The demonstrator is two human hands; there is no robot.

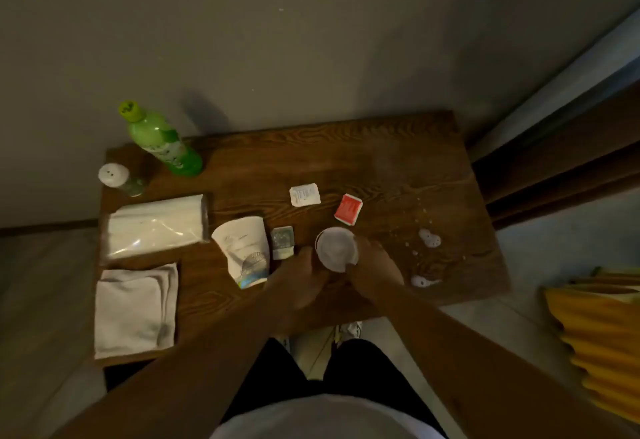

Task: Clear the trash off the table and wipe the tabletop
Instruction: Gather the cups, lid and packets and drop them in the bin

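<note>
Small white cup (336,248) sits near table (346,161) centre-front, right hand (375,270) grip clamped on it; left hand (304,276) touching, grip state unclear. Risk: squeezing or tipping spills contents. White spill blobs (429,238) at 3 o'clock could smear.

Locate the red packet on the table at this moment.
In the head view, the red packet lies flat on the table, right of centre, beside the white packet and just beyond the small cup.
</note>
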